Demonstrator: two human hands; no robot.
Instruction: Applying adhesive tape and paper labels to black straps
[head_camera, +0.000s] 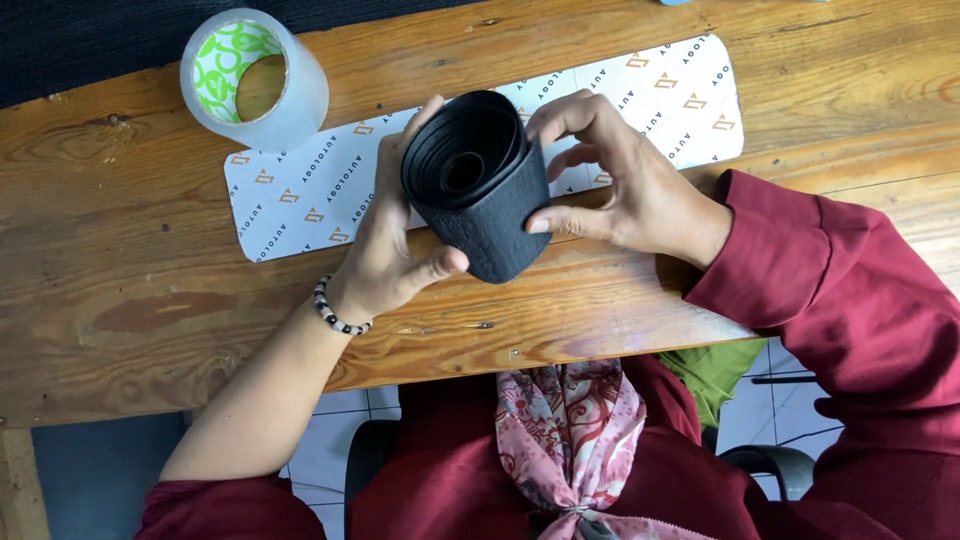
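Black rolled material (478, 185), coiled into a thick roll, is being held above the middle of the wooden counter (120, 280), over a white patterned card (320, 185). The left hand (385, 245) is being clamped on its left side, thumb pressed low on the front; the right hand (625, 185) is being clamped on its right side, fingers curled over the top edge. For a tidy coil, even pressure from both sides would likely be needed, so the inner layers are not being let loose. Counted: 1 black roll, 1 clear tape roll (255, 80) far left, 1 card, 1 beaded bracelet (335, 312).
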